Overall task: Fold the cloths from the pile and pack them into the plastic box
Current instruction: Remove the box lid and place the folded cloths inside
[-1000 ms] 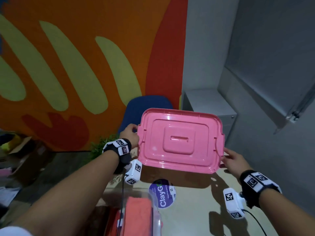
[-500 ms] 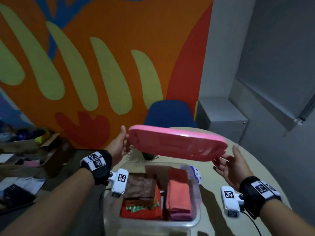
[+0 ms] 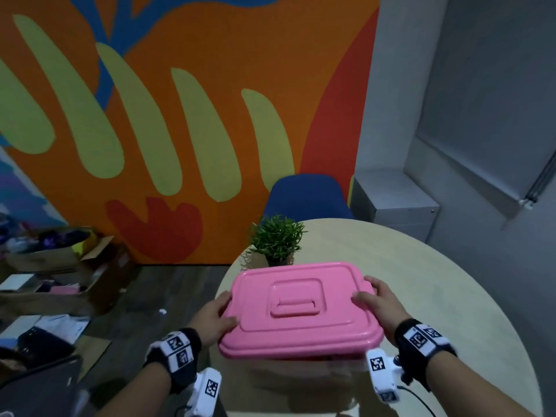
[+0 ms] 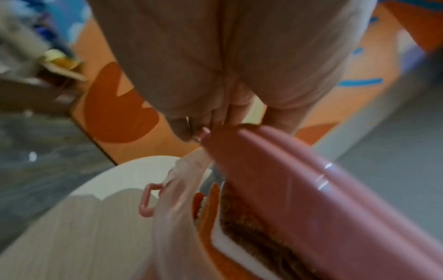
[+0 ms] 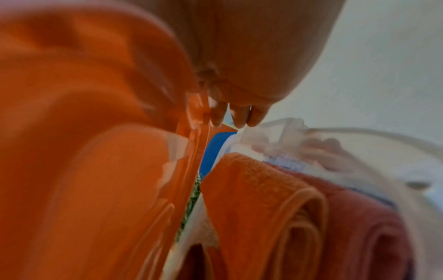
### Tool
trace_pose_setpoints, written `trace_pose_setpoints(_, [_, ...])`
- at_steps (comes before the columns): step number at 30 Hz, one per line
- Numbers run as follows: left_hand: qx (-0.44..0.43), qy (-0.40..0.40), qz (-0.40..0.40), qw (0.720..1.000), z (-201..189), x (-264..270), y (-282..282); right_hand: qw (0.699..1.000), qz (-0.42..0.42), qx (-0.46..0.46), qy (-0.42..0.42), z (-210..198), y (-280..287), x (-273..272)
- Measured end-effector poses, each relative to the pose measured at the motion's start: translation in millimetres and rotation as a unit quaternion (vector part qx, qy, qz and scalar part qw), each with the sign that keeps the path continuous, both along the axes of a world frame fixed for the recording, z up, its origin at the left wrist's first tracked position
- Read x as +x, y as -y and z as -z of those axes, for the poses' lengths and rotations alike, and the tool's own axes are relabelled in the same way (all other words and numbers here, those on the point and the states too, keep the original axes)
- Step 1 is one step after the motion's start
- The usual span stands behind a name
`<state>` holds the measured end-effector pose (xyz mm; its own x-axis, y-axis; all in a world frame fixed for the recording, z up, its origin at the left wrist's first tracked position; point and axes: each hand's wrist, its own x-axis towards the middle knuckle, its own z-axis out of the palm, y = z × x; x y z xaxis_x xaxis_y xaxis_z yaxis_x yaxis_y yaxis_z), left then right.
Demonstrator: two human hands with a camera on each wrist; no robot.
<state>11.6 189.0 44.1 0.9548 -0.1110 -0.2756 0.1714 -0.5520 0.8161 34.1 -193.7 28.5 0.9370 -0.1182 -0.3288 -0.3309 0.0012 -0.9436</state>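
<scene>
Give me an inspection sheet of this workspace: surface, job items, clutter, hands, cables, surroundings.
Surface: round pale table, bare where visible.
Job's things: pink lid over the clear plastic box, not yet fully seated in the wrist views; folded orange cloth and red cloth inside.
Clutter: small potted plant behind the box.
Grippers: left hand and right hand each grip a short end of the lid.
Cables: black lead from the right wrist camera.
Surroundings: blue chair, open cardboard boxes on the floor, grey cabinet, painted wall.
</scene>
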Motion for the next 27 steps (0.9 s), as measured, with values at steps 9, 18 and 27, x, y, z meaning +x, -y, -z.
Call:
trace_pose_setpoints(9, [0.187, 0.041, 0.053, 0.98, 14, 5, 6, 0.97, -0.095, -0.221, -0.043, 11, 6, -12])
trace_pose_setpoints(18, [-0.099, -0.247, -0.18, 0.947, 28, 27, 0, 0.974, -0.051, -0.112, -0.192, 14, 4, -15])
trace_pose_setpoints(27, [-0.049, -0.259, -0.125, 0.956, 28, 40, -10, 0.954, -0.095, -0.165, -0.232, 22, 30, 2])
